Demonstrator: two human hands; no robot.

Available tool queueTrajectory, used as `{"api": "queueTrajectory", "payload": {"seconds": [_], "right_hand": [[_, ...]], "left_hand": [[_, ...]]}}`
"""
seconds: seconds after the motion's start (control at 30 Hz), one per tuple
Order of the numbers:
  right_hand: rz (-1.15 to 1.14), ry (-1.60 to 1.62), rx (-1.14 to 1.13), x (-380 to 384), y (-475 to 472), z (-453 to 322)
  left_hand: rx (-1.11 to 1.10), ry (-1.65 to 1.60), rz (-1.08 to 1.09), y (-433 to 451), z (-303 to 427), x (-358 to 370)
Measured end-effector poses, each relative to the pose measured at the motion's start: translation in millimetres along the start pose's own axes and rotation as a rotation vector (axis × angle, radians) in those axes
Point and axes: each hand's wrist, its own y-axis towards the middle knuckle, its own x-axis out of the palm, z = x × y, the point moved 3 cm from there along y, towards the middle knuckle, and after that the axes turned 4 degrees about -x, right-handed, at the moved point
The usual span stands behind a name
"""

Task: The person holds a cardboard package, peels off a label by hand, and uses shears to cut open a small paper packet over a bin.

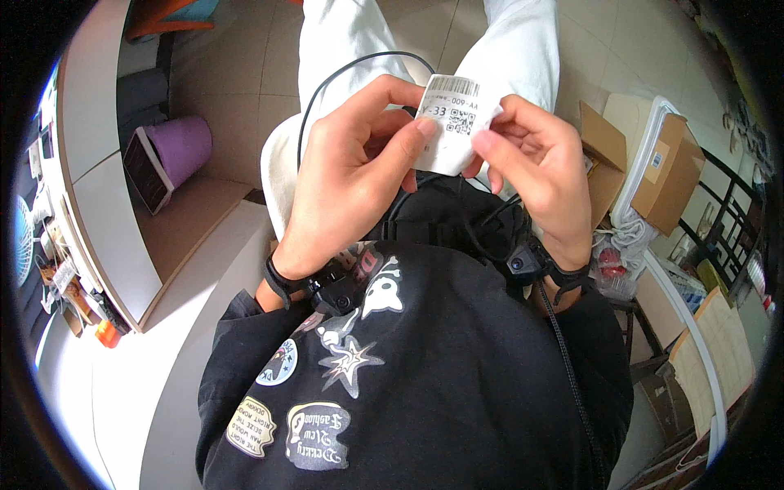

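A small white label, printed with a barcode, a square code and writing, is held above the lap. My left hand grips its left side, the thumb lying on the printed face. At the right edge, my right hand pinches the label between thumb and fingers, where the paper looks creased. Whether anything lies behind the label is hidden. Both wrists carry small black cameras on straps, the left camera and the right camera. A thin black cable arcs behind the label and over the white trousers.
On the left, a purple bin stands beside a white cabinet panel. An open cardboard box and a closed cardboard box sit to the right, near a white plastic lid. A white fan shows at the far left.
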Motion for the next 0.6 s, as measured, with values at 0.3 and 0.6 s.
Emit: {"api": "queueTrajectory", "payload": {"seconds": [0.3,0.6], "right_hand": [[0.017,0.129,0.076,-3.1,3.0,2.6],[-0.131,0.386,0.038,-5.4,5.2,7.2]], "left_hand": [[-0.158,-0.159,-0.148,-0.1,3.0,-4.8],[-0.154,-0.329,-0.263,0.5,-3.9,-6.1]]}}
